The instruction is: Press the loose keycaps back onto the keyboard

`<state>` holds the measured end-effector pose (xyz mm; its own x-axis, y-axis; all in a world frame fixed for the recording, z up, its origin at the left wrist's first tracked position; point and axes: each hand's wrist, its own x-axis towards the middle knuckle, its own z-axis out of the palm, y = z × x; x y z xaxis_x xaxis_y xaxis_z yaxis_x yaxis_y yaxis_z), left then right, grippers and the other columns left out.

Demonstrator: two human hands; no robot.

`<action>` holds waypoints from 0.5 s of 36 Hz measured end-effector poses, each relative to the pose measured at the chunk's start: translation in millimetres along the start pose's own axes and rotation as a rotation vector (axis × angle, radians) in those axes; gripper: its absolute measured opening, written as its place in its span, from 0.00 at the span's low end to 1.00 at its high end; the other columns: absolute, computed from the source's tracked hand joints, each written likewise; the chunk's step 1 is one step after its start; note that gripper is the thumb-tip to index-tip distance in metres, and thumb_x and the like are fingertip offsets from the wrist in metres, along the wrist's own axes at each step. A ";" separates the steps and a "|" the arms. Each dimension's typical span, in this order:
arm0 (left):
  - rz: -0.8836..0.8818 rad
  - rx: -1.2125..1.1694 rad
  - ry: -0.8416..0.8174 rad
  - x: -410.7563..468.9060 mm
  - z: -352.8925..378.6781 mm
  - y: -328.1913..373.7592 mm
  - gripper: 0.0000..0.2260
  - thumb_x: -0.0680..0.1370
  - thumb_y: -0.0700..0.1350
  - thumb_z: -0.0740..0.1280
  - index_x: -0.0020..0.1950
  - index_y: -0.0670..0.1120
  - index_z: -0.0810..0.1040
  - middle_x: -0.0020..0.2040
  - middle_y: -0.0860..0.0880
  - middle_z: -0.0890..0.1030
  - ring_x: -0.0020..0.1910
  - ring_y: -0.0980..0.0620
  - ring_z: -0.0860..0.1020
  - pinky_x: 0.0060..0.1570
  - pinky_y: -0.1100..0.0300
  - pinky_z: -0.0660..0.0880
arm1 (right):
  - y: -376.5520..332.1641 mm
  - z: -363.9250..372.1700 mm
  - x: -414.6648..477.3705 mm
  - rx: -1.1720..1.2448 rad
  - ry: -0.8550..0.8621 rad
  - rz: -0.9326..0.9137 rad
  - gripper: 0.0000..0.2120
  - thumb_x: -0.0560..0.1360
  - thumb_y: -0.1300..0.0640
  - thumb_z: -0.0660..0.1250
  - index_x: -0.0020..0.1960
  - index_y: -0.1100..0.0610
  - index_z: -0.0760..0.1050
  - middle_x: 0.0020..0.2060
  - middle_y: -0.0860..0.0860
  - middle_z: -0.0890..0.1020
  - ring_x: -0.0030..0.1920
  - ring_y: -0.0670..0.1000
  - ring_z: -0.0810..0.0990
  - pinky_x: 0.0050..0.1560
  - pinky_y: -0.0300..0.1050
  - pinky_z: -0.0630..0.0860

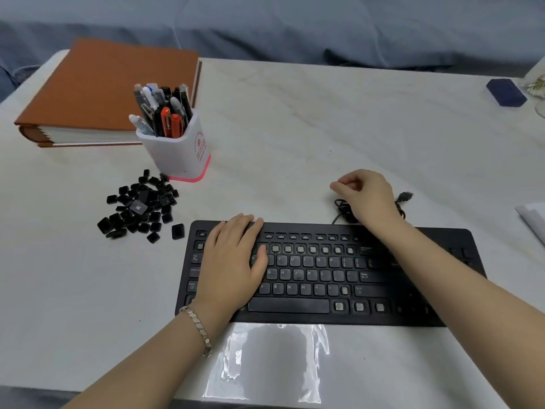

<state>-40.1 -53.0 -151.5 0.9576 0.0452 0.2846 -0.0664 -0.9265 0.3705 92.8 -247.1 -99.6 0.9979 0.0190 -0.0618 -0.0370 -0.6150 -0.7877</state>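
Note:
A black keyboard (330, 315) lies on the white table, with several bare key sockets in its top rows and beside the space bar. My left hand (233, 261) rests flat on the keyboard's left half, fingers straight over the keys. My right hand (365, 196) hovers beyond the keyboard's far edge, above the coiled cable (343, 212), with its fingers curled; I cannot see anything between them. A pile of loose black keycaps (141, 206) lies on the table to the left of the keyboard.
A white pen holder (180, 152) full of pens stands behind the keycap pile. An orange binder (97, 93) lies at the far left. A dark blue box (505, 93) sits far right. A clear plastic sheet (271, 364) lies before the keyboard. White paper (533, 219) at right edge.

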 end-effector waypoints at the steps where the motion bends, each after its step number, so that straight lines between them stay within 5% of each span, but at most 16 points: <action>1: 0.002 -0.001 0.001 -0.1 0.1 0.0 0.20 0.75 0.48 0.57 0.61 0.42 0.78 0.59 0.45 0.78 0.62 0.51 0.69 0.66 0.56 0.58 | -4.9 -3.8 -11.4 0.109 -0.020 -0.003 0.03 0.72 0.58 0.69 0.45 0.56 0.77 0.33 0.51 0.79 0.28 0.40 0.74 0.35 0.32 0.69; 8: 0.007 0.005 0.006 -0.3 1.4 -0.6 0.20 0.75 0.48 0.56 0.62 0.41 0.78 0.59 0.45 0.79 0.63 0.50 0.70 0.66 0.54 0.59 | -7.4 -28.3 -99.4 0.677 -0.221 0.188 0.10 0.72 0.70 0.66 0.47 0.57 0.79 0.31 0.51 0.83 0.34 0.46 0.82 0.38 0.31 0.77; 18: 0.010 0.020 0.005 -0.3 2.7 -1.4 0.21 0.76 0.49 0.56 0.62 0.41 0.77 0.60 0.44 0.78 0.63 0.49 0.69 0.66 0.54 0.58 | 9.2 -34.6 -132.5 0.635 -0.199 0.252 0.14 0.69 0.74 0.67 0.46 0.58 0.78 0.29 0.52 0.83 0.33 0.49 0.83 0.37 0.34 0.79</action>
<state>-39.5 -52.7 -154.6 0.9554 0.0375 0.2928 -0.0705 -0.9342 0.3497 -38.0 -282.5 -77.5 0.9287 0.1176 -0.3518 -0.3491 -0.0430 -0.9361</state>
